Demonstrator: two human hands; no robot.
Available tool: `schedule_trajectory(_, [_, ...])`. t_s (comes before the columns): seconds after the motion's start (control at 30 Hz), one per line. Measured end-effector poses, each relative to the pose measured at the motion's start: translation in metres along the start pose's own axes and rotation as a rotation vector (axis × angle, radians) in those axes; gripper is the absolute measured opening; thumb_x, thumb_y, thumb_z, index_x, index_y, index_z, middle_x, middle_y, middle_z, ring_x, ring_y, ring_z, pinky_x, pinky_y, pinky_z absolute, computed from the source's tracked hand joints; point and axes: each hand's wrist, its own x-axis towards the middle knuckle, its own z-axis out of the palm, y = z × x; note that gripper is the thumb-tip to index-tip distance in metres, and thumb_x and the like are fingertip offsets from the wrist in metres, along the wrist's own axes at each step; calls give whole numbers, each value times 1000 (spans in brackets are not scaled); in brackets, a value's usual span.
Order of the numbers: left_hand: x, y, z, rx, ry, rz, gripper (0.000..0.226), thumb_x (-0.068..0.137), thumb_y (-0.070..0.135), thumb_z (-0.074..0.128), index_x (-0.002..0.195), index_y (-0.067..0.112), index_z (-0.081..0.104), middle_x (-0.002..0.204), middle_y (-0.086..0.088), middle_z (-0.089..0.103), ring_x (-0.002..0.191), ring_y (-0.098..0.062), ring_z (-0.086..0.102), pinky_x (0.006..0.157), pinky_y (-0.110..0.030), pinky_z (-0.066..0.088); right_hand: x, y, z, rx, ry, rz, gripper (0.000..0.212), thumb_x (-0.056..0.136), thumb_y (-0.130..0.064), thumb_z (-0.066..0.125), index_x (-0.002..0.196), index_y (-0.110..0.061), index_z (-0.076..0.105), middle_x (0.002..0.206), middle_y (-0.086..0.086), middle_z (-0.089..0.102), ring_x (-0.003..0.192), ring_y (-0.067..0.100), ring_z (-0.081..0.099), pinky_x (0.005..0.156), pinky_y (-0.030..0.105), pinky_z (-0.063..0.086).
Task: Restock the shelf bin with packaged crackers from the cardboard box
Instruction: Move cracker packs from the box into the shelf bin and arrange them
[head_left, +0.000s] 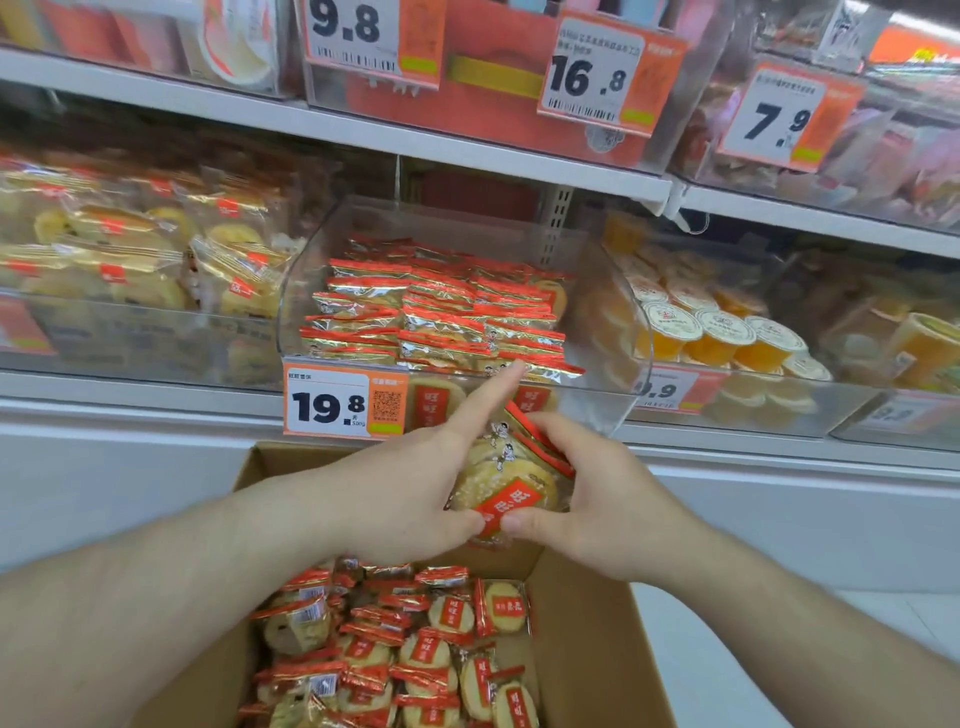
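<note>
Between both hands I hold a small stack of cracker packs (511, 480), clear wrap with red labels, just above the cardboard box (587, 639). My left hand (415, 488) pinches the stack's lower edge with the thumb, its forefinger stretched up toward the bin. My right hand (582, 493) curls round the stack's right side. The clear shelf bin (608, 332) straight ahead holds several rows of the same red-and-silver packs (441, 312). More loose packs (410, 649) fill the box below.
A 19.8 price tag (343, 397) hangs on the bin's front. Left of it stands a bin of yellow wrapped cakes (130, 249), right of it a bin of orange jelly cups (727, 332). An upper shelf (415, 140) with more bins overhangs.
</note>
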Motion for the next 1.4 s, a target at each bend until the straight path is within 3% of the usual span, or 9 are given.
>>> schedule_trajectory(0.17, [5,1,-6,124,-56,10,115,90,27,64,128,62,-38,107,-8,65,64,-12,63,65,-37,55,2,1,-3,169,-20,35,48,68,-39,82,109,-39,56,99,-19,68,93,0,66,85,35,55])
schedule_trajectory(0.27, [17,1,-15,123,89,37,106,86,38,68,138,60,-22,129,17,49,88,0,58,76,-19,51,7,-4,-21,203,28,69,34,74,-27,83,102,-30,64,93,-12,72,87,5,68,84,39,56])
schedule_trajectory(0.33, [27,1,-28,119,249,57,94,84,42,68,146,53,-1,136,21,43,109,2,52,92,-22,49,13,-7,-45,180,128,120,30,75,-23,83,98,-27,64,89,-10,72,84,5,68,82,38,57])
schedule_trajectory(0.47, [56,0,-46,425,418,92,64,87,47,59,144,33,35,145,13,38,133,-9,38,108,-33,38,30,-18,-95,-321,446,128,33,78,-32,79,103,-25,60,91,-10,65,86,15,60,78,33,51])
schedule_trajectory(0.57, [83,-4,-45,613,335,25,71,84,62,50,146,32,34,154,5,32,142,-17,26,117,-44,23,61,-19,-105,-757,538,-24,32,82,-27,71,110,-20,56,103,1,62,97,26,55,76,40,50])
schedule_trajectory(0.7, [105,-18,-32,666,187,-68,88,79,81,34,152,37,17,164,2,7,151,-22,0,120,-55,1,112,-14,-94,-1171,412,-55,27,87,-10,59,113,-13,51,111,9,60,104,31,54,62,36,38])
schedule_trajectory(0.93, [113,-33,-23,687,220,-56,81,83,69,44,152,37,15,163,1,10,150,-24,4,118,-60,2,172,-9,-68,-1344,244,-13,28,91,-6,55,119,-6,55,117,14,59,110,33,52,69,36,40])
schedule_trajectory(1.33, [113,-37,-22,624,219,-57,77,84,65,47,151,39,18,163,2,12,150,-23,1,119,-59,2,234,20,-87,-1108,-23,148,20,84,-13,61,103,-10,63,81,4,57,76,24,58,61,32,49])
schedule_trajectory(1.4, [114,-36,-22,616,217,-60,77,84,65,48,151,39,18,162,2,12,150,-23,1,119,-59,2,238,27,-95,-1038,-71,181,27,83,-15,62,110,-12,62,90,6,63,81,23,61,69,33,54])
